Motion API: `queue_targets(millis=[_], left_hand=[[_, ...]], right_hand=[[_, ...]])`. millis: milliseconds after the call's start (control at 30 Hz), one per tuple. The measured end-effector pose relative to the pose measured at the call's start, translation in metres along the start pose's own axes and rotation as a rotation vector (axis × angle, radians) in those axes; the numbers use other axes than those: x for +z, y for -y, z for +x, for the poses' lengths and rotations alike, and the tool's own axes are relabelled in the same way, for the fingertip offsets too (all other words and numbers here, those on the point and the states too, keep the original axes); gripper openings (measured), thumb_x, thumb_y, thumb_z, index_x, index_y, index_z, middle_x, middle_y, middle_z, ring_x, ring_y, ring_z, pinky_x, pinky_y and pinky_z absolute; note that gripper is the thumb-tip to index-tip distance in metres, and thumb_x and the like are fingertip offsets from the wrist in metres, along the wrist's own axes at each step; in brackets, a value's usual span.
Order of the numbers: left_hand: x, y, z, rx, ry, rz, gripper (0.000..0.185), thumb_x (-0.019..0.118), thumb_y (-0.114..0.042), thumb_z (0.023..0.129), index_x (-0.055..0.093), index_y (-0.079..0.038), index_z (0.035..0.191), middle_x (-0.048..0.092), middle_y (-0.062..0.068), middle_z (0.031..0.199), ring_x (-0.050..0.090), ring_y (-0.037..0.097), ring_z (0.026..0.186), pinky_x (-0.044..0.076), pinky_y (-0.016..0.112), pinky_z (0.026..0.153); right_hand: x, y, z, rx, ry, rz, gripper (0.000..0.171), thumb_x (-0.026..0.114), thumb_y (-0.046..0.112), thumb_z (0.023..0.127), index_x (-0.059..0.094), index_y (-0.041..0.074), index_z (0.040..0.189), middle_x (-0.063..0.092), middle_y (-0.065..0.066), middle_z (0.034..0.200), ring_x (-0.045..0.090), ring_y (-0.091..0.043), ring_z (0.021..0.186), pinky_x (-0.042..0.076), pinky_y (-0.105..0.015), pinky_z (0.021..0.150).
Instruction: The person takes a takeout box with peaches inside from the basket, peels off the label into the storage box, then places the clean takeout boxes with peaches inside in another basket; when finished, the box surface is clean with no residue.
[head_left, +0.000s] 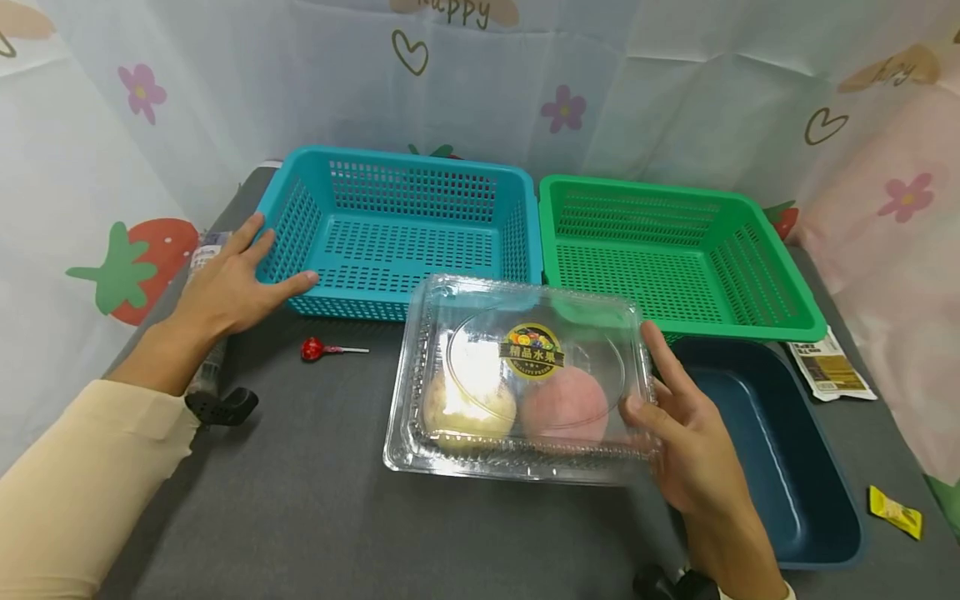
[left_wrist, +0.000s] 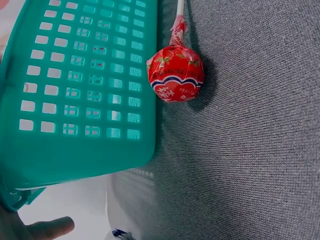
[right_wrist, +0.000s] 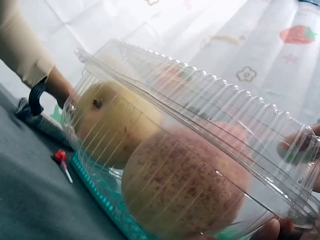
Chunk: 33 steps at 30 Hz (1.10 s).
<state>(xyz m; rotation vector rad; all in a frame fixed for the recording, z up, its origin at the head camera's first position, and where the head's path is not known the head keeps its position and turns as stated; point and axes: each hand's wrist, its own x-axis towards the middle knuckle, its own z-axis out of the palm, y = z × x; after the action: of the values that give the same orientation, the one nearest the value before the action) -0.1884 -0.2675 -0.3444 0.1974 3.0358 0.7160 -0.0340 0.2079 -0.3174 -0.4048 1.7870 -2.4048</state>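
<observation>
My right hand point(head_left: 693, 433) grips the right end of a clear plastic fruit box point(head_left: 517, 467), thumb over the lid. The box has a round label and is held tilted over the table, overlapping the front of the blue basket point(head_left: 412, 296) in the head view. Inside lie a yellow round fruit point(right_wrist: 117, 125) and a pink speckled peach point(right_wrist: 185, 185). My left hand point(head_left: 228, 283) rests at the blue basket's front left corner, fingers spread and thumb by the front rim. In front of that basket lies a red lollipop point(head_left: 313, 348), close up in the left wrist view.
A green basket point(head_left: 682, 321) stands right of the blue one. Before it sits a dark blue tub point(head_left: 787, 467), partly behind my right hand. A white and brown packet point(head_left: 828, 367) and a yellow wrapped sweet point(head_left: 895, 512) lie at the right. A printed curtain point(head_left: 480, 92) hangs behind.
</observation>
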Motion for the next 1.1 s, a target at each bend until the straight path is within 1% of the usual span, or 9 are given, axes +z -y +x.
queue_targets(millis=[133, 333, 600, 733, 867, 967, 1100], left_hand=[[-0.001, -0.001, 0.001, -0.005, 0.006, 0.0, 0.098, 0.049, -0.066, 0.089, 0.013, -0.001, 0.153, -0.006, 0.009, 0.16, 0.009, 0.048, 0.139, 0.015, 0.072, 0.1], [-0.001, -0.001, 0.001, -0.008, 0.008, 0.0, 0.098, 0.048, -0.066, 0.089, 0.012, -0.002, 0.154, -0.007, 0.008, 0.16, 0.009, 0.049, 0.139, 0.015, 0.072, 0.1], [-0.001, -0.001, 0.001, -0.01, 0.011, 0.005, 0.098, 0.048, -0.066, 0.089, 0.012, -0.002, 0.154, -0.007, 0.008, 0.16, 0.01, 0.049, 0.139, 0.015, 0.073, 0.1], [-0.001, -0.001, 0.001, -0.01, 0.012, 0.007, 0.097, 0.048, -0.066, 0.089, 0.013, -0.002, 0.153, -0.007, 0.009, 0.161, 0.01, 0.049, 0.139, 0.015, 0.072, 0.1], [-0.001, 0.0, 0.001, -0.01, 0.011, 0.01, 0.097, 0.048, -0.066, 0.089, 0.014, -0.002, 0.154, -0.007, 0.008, 0.161, 0.01, 0.049, 0.139, 0.015, 0.073, 0.099], [-0.001, 0.0, 0.001, -0.008, 0.009, 0.01, 0.097, 0.048, -0.066, 0.089, 0.014, -0.002, 0.153, -0.006, 0.008, 0.161, 0.01, 0.049, 0.139, 0.015, 0.073, 0.099], [-0.002, 0.0, 0.0, -0.006, 0.008, 0.007, 0.097, 0.048, -0.066, 0.089, 0.015, -0.001, 0.153, -0.006, 0.008, 0.161, 0.01, 0.048, 0.139, 0.015, 0.072, 0.1]], right_hand=[[-0.004, -0.007, -0.004, 0.021, -0.009, -0.008, 0.071, 0.041, -0.011, 0.098, 0.015, 0.02, 0.157, 0.046, -0.019, 0.135, 0.063, -0.026, 0.1, 0.056, -0.04, 0.074], [-0.009, -0.019, -0.008, 0.036, -0.015, -0.015, 0.072, 0.042, -0.011, 0.097, 0.015, 0.019, 0.156, 0.047, -0.018, 0.134, 0.063, -0.023, 0.096, 0.056, -0.038, 0.072], [-0.015, -0.033, -0.01, 0.053, 0.02, -0.022, 0.073, 0.042, -0.01, 0.098, 0.011, 0.019, 0.157, 0.045, -0.014, 0.138, 0.064, -0.025, 0.099, 0.056, -0.038, 0.072], [-0.018, -0.038, -0.011, 0.067, 0.019, -0.055, 0.073, 0.042, -0.009, 0.098, 0.012, 0.022, 0.157, 0.042, -0.014, 0.141, 0.064, -0.027, 0.101, 0.056, -0.04, 0.073], [-0.019, -0.042, -0.01, 0.07, 0.011, -0.065, 0.072, 0.043, -0.009, 0.098, 0.013, 0.021, 0.157, 0.045, -0.014, 0.138, 0.064, -0.025, 0.098, 0.056, -0.039, 0.072], [-0.02, -0.045, -0.009, 0.075, 0.003, -0.08, 0.072, 0.044, -0.008, 0.098, 0.012, 0.019, 0.157, 0.047, -0.016, 0.135, 0.064, -0.022, 0.094, 0.056, -0.036, 0.071], [-0.022, -0.048, -0.009, 0.093, -0.007, -0.116, 0.072, 0.046, -0.005, 0.099, 0.012, 0.02, 0.157, 0.043, -0.02, 0.135, 0.063, -0.02, 0.09, 0.056, -0.031, 0.068]])
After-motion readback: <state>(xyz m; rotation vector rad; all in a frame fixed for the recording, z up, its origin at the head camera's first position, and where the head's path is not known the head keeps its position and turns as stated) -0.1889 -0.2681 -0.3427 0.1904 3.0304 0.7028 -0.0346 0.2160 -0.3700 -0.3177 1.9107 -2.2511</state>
